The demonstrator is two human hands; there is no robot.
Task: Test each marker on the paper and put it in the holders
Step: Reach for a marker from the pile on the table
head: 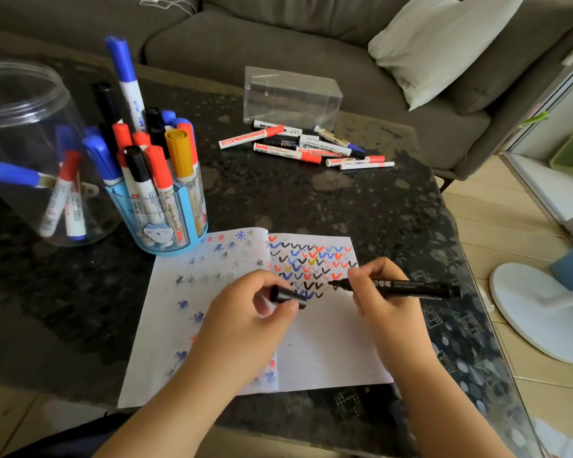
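We are pinching the black marker [411, 288] in our right hand [382, 292], its tip just above the paper [328, 342], while our left hand [262, 302] is pinching its cap [287, 296]. Testing seems underway; next, recapping, then reaching far-left to the blue holder [166, 223].

notebook [328, 342] on table [278, 200], near edge | holder [166, 209] just behind notebook's left page, markers in it | jar [30, 153] left of holder | loose markers [305, 148] far centre | box [290, 95] just behind them | sofa [278, 34] beyond table
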